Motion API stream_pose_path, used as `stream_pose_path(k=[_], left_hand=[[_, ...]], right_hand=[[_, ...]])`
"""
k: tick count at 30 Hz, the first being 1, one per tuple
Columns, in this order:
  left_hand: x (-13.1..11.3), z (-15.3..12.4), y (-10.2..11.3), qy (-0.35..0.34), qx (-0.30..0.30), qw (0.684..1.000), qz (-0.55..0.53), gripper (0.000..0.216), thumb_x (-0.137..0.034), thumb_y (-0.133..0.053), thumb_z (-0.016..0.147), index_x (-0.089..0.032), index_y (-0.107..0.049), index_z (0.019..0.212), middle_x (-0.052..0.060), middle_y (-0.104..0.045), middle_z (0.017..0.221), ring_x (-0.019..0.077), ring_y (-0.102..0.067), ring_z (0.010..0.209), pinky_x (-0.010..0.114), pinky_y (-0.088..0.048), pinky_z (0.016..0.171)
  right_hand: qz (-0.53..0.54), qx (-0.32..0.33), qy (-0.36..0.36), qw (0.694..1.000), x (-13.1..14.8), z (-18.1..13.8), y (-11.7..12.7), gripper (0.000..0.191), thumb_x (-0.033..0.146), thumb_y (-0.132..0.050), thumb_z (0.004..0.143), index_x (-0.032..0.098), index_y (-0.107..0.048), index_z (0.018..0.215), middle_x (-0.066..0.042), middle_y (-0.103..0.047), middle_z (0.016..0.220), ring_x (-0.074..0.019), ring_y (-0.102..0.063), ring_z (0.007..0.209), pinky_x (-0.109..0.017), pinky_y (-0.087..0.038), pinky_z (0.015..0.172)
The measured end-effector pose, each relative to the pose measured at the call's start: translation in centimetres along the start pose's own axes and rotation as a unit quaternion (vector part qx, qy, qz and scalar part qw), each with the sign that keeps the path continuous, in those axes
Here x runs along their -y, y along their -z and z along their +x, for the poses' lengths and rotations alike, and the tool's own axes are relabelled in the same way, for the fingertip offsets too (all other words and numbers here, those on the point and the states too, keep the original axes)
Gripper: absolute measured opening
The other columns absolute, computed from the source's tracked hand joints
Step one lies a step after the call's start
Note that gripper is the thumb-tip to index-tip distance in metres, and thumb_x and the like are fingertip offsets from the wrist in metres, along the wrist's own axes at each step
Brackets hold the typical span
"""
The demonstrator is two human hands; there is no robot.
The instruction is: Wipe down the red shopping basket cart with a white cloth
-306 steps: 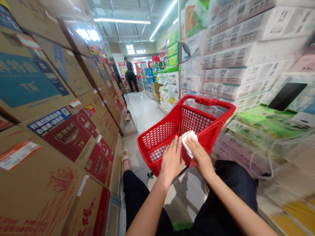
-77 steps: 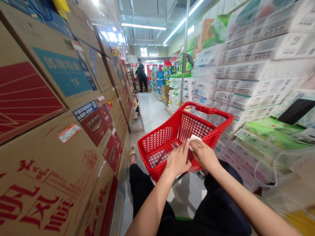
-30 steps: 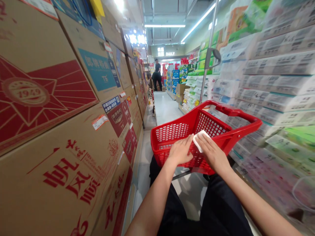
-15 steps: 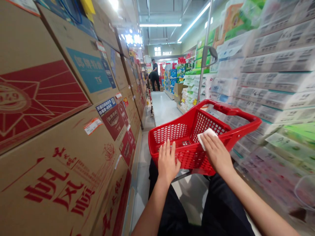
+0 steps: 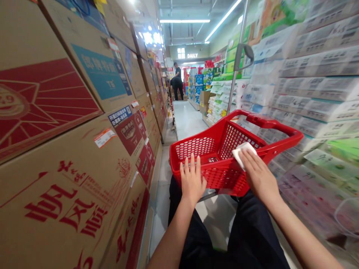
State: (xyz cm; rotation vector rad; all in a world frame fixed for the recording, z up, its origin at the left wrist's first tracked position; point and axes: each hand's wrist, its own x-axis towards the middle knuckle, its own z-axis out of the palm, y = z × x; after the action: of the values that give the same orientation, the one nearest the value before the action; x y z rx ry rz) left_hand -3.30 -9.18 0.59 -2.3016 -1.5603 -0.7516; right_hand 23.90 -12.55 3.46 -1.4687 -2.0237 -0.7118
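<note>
A red plastic shopping cart (image 5: 207, 144) with perforated sides stands right before my knees, its handle toward the right. My left hand (image 5: 192, 180) lies on the near rim at the left end, fingers apart and stretched over the edge, with nothing in it. Under the fingers of my right hand (image 5: 256, 172) is a folded white cloth (image 5: 241, 151), pressed against the near rim toward the handle end. Part of the cloth sticks out past the fingertips; the rest is hidden by the hand.
Stacked cardboard boxes (image 5: 70, 179) wall off the left side. Paper packs (image 5: 314, 87) are piled high on the right. A metal pole (image 5: 233, 89) rises behind the cart. Along the aisle floor (image 5: 189, 116), people (image 5: 176, 82) in dark clothes are at the far end.
My right hand and the cloth have slid a little to the right along the rim, toward the handle. My left hand stays at about the same place on the rim.
</note>
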Motion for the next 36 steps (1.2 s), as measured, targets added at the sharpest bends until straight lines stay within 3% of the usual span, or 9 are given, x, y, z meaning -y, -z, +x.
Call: stream_pose_path(k=[3, 8, 10, 18, 20, 26, 28, 33, 36], left_hand=[[-0.4, 0.2, -0.1, 0.007, 0.006, 1.0, 0.005, 0.095, -0.037, -0.063, 0.088, -0.017, -0.015, 0.167, 0.013, -0.014, 0.173, 0.0395, -0.027, 0.155, 0.063, -0.019, 0.127], [-0.2, 0.3, 0.1, 0.005, 0.012, 1.0, 0.017, 0.095, -0.035, -0.064, 0.087, -0.016, -0.016, 0.167, 0.014, -0.017, 0.173, 0.0389, -0.032, 0.152, 0.062, -0.021, 0.127], [0.1, 0.2, 0.2, 0.003, 0.009, 1.0, 0.015, 0.095, -0.034, -0.064, 0.087, -0.018, -0.015, 0.167, 0.014, -0.018, 0.173, 0.0384, -0.034, 0.152, 0.062, -0.022, 0.126], [-0.3, 0.3, 0.1, 0.009, 0.014, 1.0, 0.009, 0.094, -0.038, -0.064, 0.088, -0.017, -0.016, 0.167, 0.015, -0.014, 0.173, 0.0395, -0.03, 0.153, 0.064, -0.018, 0.127], [-0.7, 0.5, -0.1, 0.017, 0.018, 1.0, 0.017, 0.093, -0.038, -0.065, 0.088, -0.016, -0.019, 0.166, 0.016, -0.015, 0.173, 0.0402, -0.028, 0.154, 0.066, -0.016, 0.126], [-0.2, 0.4, 0.0, 0.012, 0.034, 0.999, 0.037, 0.085, -0.034, -0.065, 0.088, -0.015, -0.03, 0.163, 0.017, -0.021, 0.171, 0.0404, -0.031, 0.153, 0.067, -0.017, 0.126], [0.2, 0.3, 0.2, 0.006, 0.036, 0.999, 0.034, 0.085, -0.034, -0.065, 0.088, -0.015, -0.029, 0.163, 0.017, -0.02, 0.172, 0.0395, -0.032, 0.153, 0.066, -0.018, 0.126], [0.2, 0.2, 0.0, 0.007, 0.029, 0.999, 0.02, 0.088, -0.032, -0.066, 0.087, -0.017, -0.026, 0.164, 0.016, -0.017, 0.172, 0.0386, -0.032, 0.153, 0.065, -0.018, 0.127], [-0.4, 0.3, -0.2, 0.015, 0.022, 1.0, 0.016, 0.092, -0.033, -0.067, 0.086, -0.015, -0.024, 0.164, 0.017, -0.015, 0.172, 0.0399, -0.03, 0.154, 0.067, -0.014, 0.127]], right_hand=[[-0.003, -0.004, -0.004, 1.0, 1.3, 0.4, -1.1, 0.077, 0.004, -0.04, 0.096, 0.018, -0.014, 0.167, -0.013, -0.039, 0.165, -0.0286, -0.036, 0.153, -0.052, -0.037, 0.124], [0.04, 0.02, 0.051, 0.998, 9.4, 2.5, -4.4, 0.073, 0.004, -0.041, 0.097, 0.011, -0.018, 0.166, -0.018, -0.045, 0.161, -0.0291, -0.039, 0.151, -0.051, -0.04, 0.122], [0.062, 0.029, 0.07, 0.995, 10.5, 2.7, -4.4, 0.073, 0.004, -0.04, 0.096, 0.011, -0.019, 0.165, -0.018, -0.042, 0.162, -0.0276, -0.037, 0.152, -0.05, -0.04, 0.123], [0.032, 0.008, 0.001, 0.999, 2.7, 0.6, -0.6, 0.075, 0.005, -0.037, 0.098, 0.021, -0.011, 0.167, -0.014, -0.037, 0.166, -0.0284, -0.031, 0.155, -0.053, -0.037, 0.124], [0.03, 0.011, 0.002, 0.999, 3.9, 0.8, -1.3, 0.076, 0.004, -0.037, 0.098, 0.019, -0.01, 0.167, -0.015, -0.039, 0.165, -0.029, -0.032, 0.155, -0.053, -0.037, 0.124], [0.105, 0.046, 0.061, 0.992, 11.3, 2.0, -4.2, 0.078, 0.004, -0.038, 0.096, 0.019, -0.009, 0.167, -0.014, -0.039, 0.165, -0.0268, -0.032, 0.155, -0.051, -0.04, 0.123], [0.124, 0.052, 0.068, 0.989, 10.6, 1.7, -3.8, 0.078, 0.003, -0.036, 0.097, 0.02, -0.008, 0.167, -0.014, -0.037, 0.166, -0.0255, -0.029, 0.156, -0.05, -0.039, 0.123], [0.104, 0.022, 0.002, 0.994, 4.4, 0.3, -1.5, 0.074, 0.006, -0.034, 0.1, 0.024, -0.008, 0.167, -0.013, -0.032, 0.169, -0.0271, -0.025, 0.157, -0.055, -0.035, 0.125], [0.089, 0.007, -0.019, 0.996, 4.0, 0.1, -1.6, 0.074, 0.006, -0.035, 0.1, 0.023, -0.009, 0.167, -0.014, -0.032, 0.168, -0.0281, -0.026, 0.157, -0.056, -0.035, 0.125]])
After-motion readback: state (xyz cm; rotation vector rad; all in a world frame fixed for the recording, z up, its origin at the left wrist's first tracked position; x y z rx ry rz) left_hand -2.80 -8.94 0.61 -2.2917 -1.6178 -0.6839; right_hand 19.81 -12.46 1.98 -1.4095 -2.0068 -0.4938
